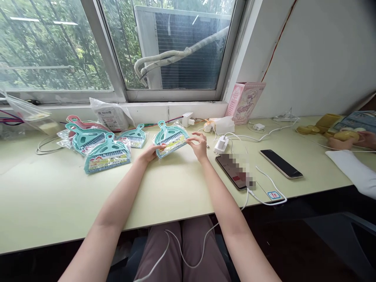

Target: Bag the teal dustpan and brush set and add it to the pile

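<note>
My left hand [150,152] grips the lower left corner of a small teal dustpan and brush set [172,138] wrapped in clear plastic, thumb on its printed label. My right hand [198,145] pinches at the right edge of the same pack, its fingers curved. The pack is tilted just above the table. To the left lie several more wrapped sets: a teal one [108,154] in front, another teal one [88,138] behind it, a pink one [76,121] at the back, and a smaller-looking teal one [135,136] nearest my left hand.
On the right of the pale table [173,188] lie a lit phone [232,172] with a white cable, a dark phone [281,163] and a charger [221,145]. A pink box [246,102] stands by the wall. Another person's hands [342,143] hold a yellow object [346,136] far right.
</note>
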A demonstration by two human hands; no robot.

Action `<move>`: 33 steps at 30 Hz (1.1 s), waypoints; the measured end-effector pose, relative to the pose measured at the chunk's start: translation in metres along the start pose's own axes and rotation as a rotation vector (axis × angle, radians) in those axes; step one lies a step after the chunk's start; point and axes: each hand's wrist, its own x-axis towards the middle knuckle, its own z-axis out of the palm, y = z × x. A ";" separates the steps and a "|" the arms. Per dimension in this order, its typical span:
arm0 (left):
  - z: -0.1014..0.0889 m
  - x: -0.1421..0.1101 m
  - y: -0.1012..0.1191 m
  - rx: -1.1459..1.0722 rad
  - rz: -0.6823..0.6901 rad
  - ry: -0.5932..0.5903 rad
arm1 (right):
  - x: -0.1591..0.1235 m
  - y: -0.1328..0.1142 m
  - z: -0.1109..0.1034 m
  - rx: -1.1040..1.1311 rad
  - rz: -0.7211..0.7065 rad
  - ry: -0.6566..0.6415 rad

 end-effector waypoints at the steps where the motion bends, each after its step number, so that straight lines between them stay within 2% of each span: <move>1: 0.001 0.000 -0.001 0.016 0.006 0.004 | -0.001 0.002 0.002 0.009 0.024 0.012; 7: 0.001 0.003 -0.006 0.092 -0.002 0.005 | -0.007 0.006 0.012 -0.079 0.096 0.079; 11: 0.001 0.006 -0.009 0.108 0.028 -0.062 | -0.012 0.000 0.013 -0.171 0.051 0.149; 15: 0.006 0.005 -0.011 0.113 0.046 -0.104 | -0.013 0.000 0.014 -0.036 0.014 0.150; 18: 0.008 0.004 -0.010 0.152 0.034 -0.115 | -0.010 0.009 0.014 0.199 0.224 0.071; 21: 0.006 0.004 -0.009 0.207 0.015 -0.122 | -0.005 0.019 0.012 0.398 0.562 -0.167; 23: 0.006 0.004 -0.009 0.228 -0.009 -0.129 | -0.003 0.021 0.010 0.502 0.705 -0.320; 24: 0.007 0.004 -0.009 0.229 -0.015 -0.132 | -0.002 0.021 0.009 0.541 0.738 -0.346; 28: 0.014 0.003 -0.011 0.216 0.045 -0.169 | -0.002 0.018 0.009 0.580 0.778 -0.215; 33: 0.011 -0.004 -0.007 0.261 0.064 -0.315 | -0.001 0.022 0.011 0.559 0.851 -0.109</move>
